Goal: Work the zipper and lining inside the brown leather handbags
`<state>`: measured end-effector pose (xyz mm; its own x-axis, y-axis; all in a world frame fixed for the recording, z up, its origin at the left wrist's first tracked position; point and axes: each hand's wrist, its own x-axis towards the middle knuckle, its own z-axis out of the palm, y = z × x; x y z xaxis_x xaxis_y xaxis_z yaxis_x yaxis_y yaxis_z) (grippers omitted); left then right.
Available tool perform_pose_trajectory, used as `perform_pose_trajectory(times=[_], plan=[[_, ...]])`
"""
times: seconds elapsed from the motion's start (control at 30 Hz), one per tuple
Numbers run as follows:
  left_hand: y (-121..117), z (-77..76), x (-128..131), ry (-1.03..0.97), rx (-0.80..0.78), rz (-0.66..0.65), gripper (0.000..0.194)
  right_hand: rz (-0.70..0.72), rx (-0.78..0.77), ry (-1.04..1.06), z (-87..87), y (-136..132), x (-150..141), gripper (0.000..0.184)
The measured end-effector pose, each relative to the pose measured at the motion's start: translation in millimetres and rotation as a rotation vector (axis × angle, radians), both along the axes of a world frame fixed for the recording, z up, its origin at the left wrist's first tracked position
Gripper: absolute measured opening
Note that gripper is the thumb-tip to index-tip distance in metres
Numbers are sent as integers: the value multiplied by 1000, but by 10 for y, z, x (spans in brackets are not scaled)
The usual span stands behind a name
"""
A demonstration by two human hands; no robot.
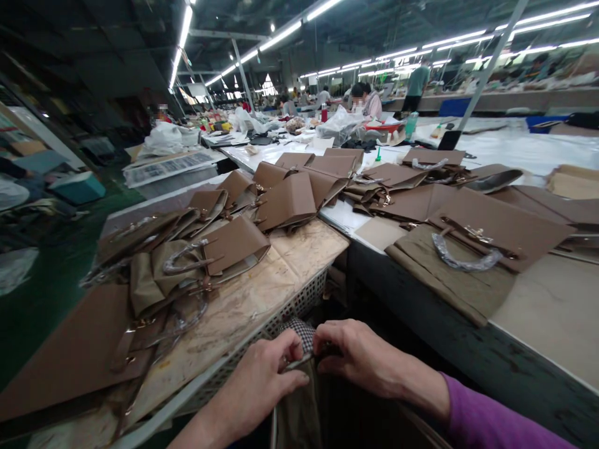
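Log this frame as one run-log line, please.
left hand: pinching metal clasp | right hand: gripping olive bag top edge | left bench: brown bags piled | view: bag mostly cut off

Long worktables (538, 312) under ceiling strip lights (281, 35) (green floor (60, 268) at left)

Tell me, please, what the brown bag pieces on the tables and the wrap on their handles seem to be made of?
The brown bag pieces look like leather or faux leather with a matte finish: stiff, smooth flaps that hold sharp folds. Which of the two cannot be told. The handle wrap looks like thin clear plastic film, crinkled and glinting. Both hands, left hand and right hand, pinch olive, cloth-like material.
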<state>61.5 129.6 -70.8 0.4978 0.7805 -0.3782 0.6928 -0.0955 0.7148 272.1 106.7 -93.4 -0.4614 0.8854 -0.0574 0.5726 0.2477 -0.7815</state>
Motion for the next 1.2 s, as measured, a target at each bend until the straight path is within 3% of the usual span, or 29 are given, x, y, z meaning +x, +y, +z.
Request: perform_pose_trajectory(times=[0.3, 0.57, 0.7, 0.97, 1.1, 1.2], plan=[[48, 35, 117, 131, 123, -30, 7, -6, -18, 36, -136, 145, -20, 11], [38, -92, 139, -110, 215, -68, 15, -66, -27, 41, -117, 112, 9, 6], [44, -117, 155, -135, 208, -40, 16, -97, -51, 28, -132, 113, 3, 4], [31, -163, 144, -81, 121, 94, 11, -156, -106, 53, -86, 94, -49, 3], [58, -238, 111, -223, -54, 200, 15, -178, -135, 156, -94, 88, -55, 3], [103, -250, 65, -343, -193, 199, 21, -210, -191, 264, -125, 95, -54, 13]])
